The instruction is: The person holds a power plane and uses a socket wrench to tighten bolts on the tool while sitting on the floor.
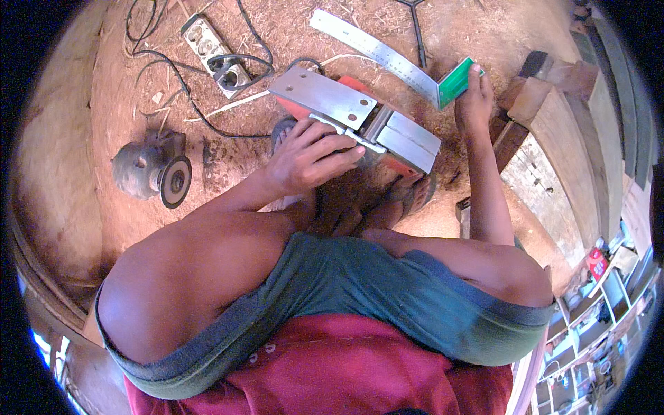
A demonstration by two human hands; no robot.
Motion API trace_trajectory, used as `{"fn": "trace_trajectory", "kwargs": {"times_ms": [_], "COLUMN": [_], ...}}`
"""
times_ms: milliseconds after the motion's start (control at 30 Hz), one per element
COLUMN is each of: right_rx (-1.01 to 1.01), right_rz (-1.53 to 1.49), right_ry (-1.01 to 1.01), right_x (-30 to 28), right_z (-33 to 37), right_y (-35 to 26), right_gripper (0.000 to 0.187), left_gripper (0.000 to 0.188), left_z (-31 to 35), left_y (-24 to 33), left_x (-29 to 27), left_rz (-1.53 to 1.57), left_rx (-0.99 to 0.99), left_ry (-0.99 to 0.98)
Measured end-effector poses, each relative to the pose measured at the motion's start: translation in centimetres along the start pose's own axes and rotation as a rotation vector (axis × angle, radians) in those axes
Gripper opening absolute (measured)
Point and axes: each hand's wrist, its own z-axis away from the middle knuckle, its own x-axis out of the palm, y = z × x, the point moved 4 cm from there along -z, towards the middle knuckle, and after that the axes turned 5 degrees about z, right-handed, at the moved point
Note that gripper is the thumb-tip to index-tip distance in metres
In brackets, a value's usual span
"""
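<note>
An electric planer [315,93] with an orange body lies upside down in front of my feet, its metal sole plates and cutter slot facing up. My left hand [311,158] grips its near side, the fingers bent over a metal strip along the edge. In my right hand [476,104] is a try square [453,83], held by its green handle with the thumb on top. The square's ruled metal blade reaches up and left, beyond the planer and apart from it. My right palm and some of its fingers are hidden.
A power strip [200,38] with plugged-in black cords lies at the far left. Nearer on that side sits a grinder [142,166] with a round disc. Thick wooden pieces [560,138] stand at the right. Shavings cover the ground [277,34].
</note>
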Motion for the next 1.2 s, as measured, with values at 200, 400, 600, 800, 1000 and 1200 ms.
{"fn": "trace_trajectory", "kwargs": {"times_ms": [200,400,600,800,1000,1200], "right_rx": [-0.73,-0.774,-0.953,-0.804,-0.875,-0.862], "right_rz": [0.874,1.023,1.065,1.003,0.955,0.941], "right_ry": [0.104,-0.034,-0.262,-0.833,-0.905,-0.906], "right_x": [0.0,4.4,5.6,7.7,8.2,7.9], "right_z": [-0.5,2.8,5.6,6.1,6.0,6.0], "right_y": [-2.4,-7.6,-9.8,-9.3,-8.5,-8.4], "right_gripper": [0.055,0.061,0.036,0.026,0.029,0.03], "left_gripper": [0.039,0.041,0.041,0.041,0.041,0.041], "left_z": [-0.4,-0.2,0.1,0.2,0.0,-0.1], "left_y": [0.2,0.1,0.0,0.0,0.0,0.1], "left_x": [-0.5,-0.3,-0.1,-0.2,-0.4,-0.5], "left_rz": [-0.014,-0.004,-0.001,-0.004,0.01,0.01], "left_rx": [-0.014,0.007,-0.012,-0.002,-0.012,-0.023], "left_ry": [-0.013,-0.006,-0.019,-0.032,-0.048,-0.035]}}
